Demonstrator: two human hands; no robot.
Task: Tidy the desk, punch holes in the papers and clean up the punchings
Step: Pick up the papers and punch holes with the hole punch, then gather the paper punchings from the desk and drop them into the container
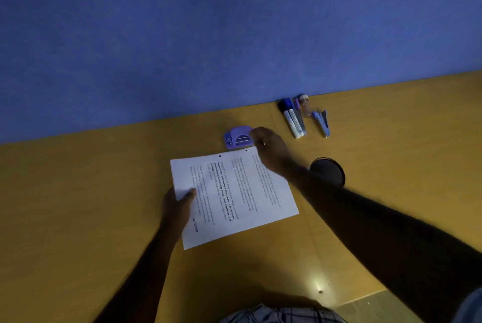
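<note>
A printed sheet of paper (234, 197) lies on the yellow-brown desk (91, 192), with two punched holes along its far edge. My left hand (177, 208) pinches the paper's left edge, thumb on top. Just beyond the far edge sits a purple hole punch (237, 138). My right hand (268, 150) rests over the punch's right end and the paper's far right corner, fingers curled; whether it grips the punch is unclear.
Several markers and pens (293, 118) lie against the blue wall (208, 35) at the back right, with a small bottle and a blue stapler (323, 123) beside them. A dark round cable port (327, 171) is set in the desk right of the paper.
</note>
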